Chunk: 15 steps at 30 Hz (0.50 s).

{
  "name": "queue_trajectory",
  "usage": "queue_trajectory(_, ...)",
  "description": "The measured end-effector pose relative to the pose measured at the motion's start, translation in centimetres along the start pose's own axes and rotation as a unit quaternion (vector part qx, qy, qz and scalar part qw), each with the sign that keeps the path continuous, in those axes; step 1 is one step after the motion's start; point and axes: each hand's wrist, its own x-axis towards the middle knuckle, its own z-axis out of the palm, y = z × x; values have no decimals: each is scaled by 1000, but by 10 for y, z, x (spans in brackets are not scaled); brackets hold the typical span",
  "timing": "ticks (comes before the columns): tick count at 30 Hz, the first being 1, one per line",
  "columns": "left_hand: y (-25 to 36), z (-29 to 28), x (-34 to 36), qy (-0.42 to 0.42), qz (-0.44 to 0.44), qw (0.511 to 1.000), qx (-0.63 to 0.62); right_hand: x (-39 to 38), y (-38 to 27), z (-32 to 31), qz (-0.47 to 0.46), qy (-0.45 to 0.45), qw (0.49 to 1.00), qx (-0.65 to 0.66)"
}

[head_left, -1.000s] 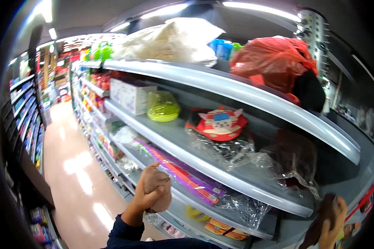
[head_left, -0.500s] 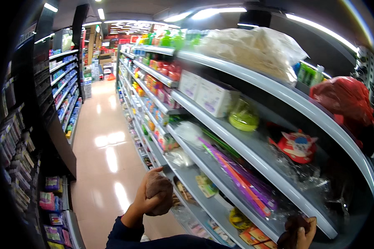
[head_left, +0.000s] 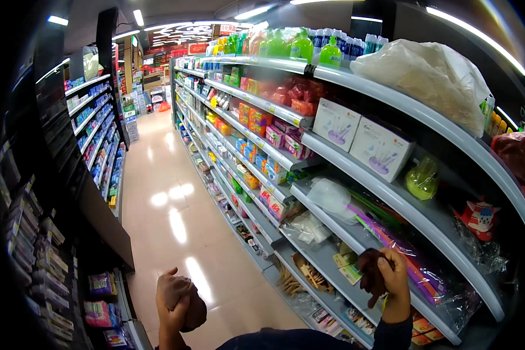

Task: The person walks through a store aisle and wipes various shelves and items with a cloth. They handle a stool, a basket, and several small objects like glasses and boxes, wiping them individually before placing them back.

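My left hand (head_left: 170, 315), over the aisle floor, is closed round a bunched grey-brown cloth (head_left: 195, 310). On the right, my right hand (head_left: 398, 277) grips a dark brown crumpled cloth (head_left: 370, 269), whose end hangs below the fingers. This hand is in front of the lower shelves, nearest to a pack of long purple and orange sticks (head_left: 411, 262). I cannot tell whether the right cloth touches the shelf edge. Behind it lie green-and-white packets (head_left: 349, 272).
Shelving with grey edges (head_left: 391, 175) runs along the right. It holds green pump bottles (head_left: 330, 53), a large plastic bag (head_left: 423, 76), white boxes (head_left: 380, 146) and a yellow-green wrapped item (head_left: 422, 178). A tiled aisle (head_left: 157, 233) stretches ahead; dark racks (head_left: 93, 198) line the left.
The view has turned and moved back, bringing more shelves in. My right hand has risen from the lower right corner toward the middle shelves with its cloth. My left hand sits lower and further left.
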Motion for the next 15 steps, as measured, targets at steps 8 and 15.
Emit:
queue_trajectory(8,-91,34,45,-22,-29,996,-84,112,-1,55,-60,16,998,-19)
queue_trajectory(15,-178,117,166,-136,0,962,-237,194,18,67,-153,96,981,-74)
